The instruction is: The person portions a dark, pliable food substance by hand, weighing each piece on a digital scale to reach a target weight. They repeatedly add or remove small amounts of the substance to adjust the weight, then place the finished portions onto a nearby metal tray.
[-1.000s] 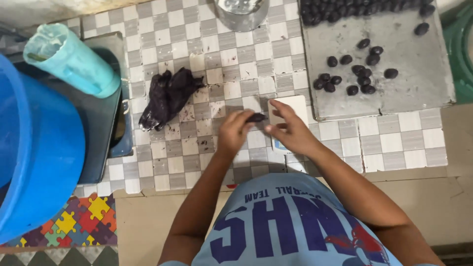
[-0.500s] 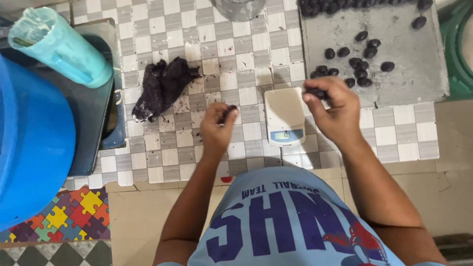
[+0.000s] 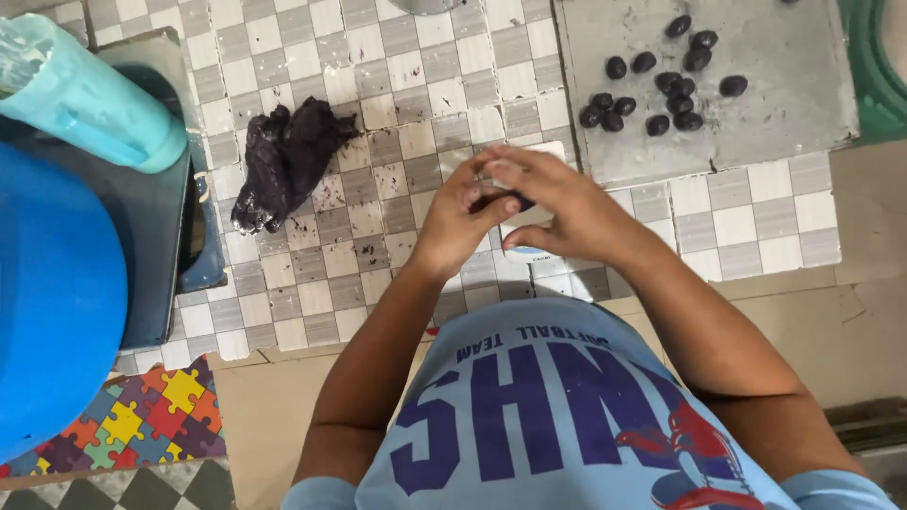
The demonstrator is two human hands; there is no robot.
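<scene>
Nearest the camera, the person's light blue printed shirt fills the lower frame, both forearms reaching forward over the near edge of the grey-and-white checked tile counter. The left hand and right hand meet above a small white digital scale, fingers closed together around a small dark lump of paste, only a sliver of which shows between them; the pressed-together grip suits shaping the lump between fingers and palm. The scale lies mostly hidden beneath the hands, just inside the counter's front edge.

To the left, well apart from the hands, a larger mound of dark purple-black paste rests on the tiles with crumbs scattered near it, leaving open tile between mound and scale. Farther left, a large blue plastic drum and a turquoise plastic tube crowd the counter's left edge over a dark tray.

Beyond the hands to the right, a grey stone slab carries a cluster of small dark rolled balls, grouped toward its left half, the rest of the slab bare. A green rim borders the far right
</scene>
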